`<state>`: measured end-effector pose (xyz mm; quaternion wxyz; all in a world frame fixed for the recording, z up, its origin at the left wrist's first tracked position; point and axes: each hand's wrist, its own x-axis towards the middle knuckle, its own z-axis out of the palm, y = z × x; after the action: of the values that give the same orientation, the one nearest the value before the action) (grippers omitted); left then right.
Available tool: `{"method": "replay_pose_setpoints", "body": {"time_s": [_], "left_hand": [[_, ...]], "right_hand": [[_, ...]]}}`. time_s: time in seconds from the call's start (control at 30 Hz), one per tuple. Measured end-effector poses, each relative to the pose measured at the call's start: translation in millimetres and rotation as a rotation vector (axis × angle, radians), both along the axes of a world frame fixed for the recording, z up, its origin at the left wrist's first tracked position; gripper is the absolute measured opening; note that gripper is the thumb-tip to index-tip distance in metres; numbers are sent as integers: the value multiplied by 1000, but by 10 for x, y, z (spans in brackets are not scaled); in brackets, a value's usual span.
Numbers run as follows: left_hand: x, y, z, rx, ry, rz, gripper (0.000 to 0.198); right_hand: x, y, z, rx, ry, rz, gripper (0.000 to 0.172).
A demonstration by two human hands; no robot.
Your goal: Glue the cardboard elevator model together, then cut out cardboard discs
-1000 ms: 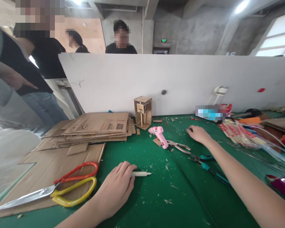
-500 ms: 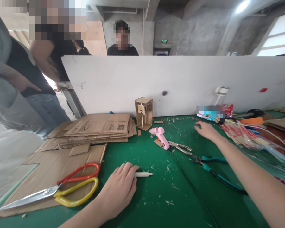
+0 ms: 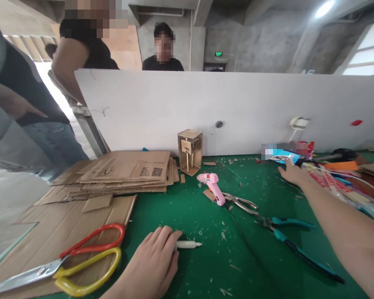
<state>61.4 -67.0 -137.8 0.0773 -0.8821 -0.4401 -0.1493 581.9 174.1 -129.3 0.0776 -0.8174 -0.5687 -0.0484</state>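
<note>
My left hand rests on the green table near the front edge, its fingers closed on a short white stick that pokes out to the right. My right hand is stretched far out to the right, fingers reaching onto a pile of coloured packets and wrapped sticks by the white partition. Its fingers look spread, with nothing visibly held. A pink glue gun and teal-handled pliers lie between the two hands.
Large scissors with red and yellow handles lie on flat cardboard at the left. Stacked cardboard sheets and a small cardboard model stand by the white partition. Several people stand behind and to the left.
My right hand has moved rightward and farther away, from the bare green mat to the packet pile. The left hand stays on the white stick. The view has shifted slightly.
</note>
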Motion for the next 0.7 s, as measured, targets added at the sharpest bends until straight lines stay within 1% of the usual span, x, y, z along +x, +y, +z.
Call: {"method": "replay_pose_setpoints", "body": {"time_s": [0.07,0.13,0.23,0.3,0.5,0.7], "left_hand": [[-7,21,-34,7,-8,-6,31],[-22,43,-101,27,-26,-2,32],[-48,68,-210,38,-52,12,35],[-61,76,-251,20,-53,14,36],[-67,75,-239,-31,-44,7,38],[-54,80,-229,-48,-33,21,38]], "right_hand": [[24,39,15,-28,5,-45,59],[52,69,26,-47,6,-78,59],[101,102,25,-64,5,-99,60],[132,121,14,-72,3,-96,61],[177,155,-18,-74,3,-81,60],[138,150,-14,-71,16,-110,64]]}}
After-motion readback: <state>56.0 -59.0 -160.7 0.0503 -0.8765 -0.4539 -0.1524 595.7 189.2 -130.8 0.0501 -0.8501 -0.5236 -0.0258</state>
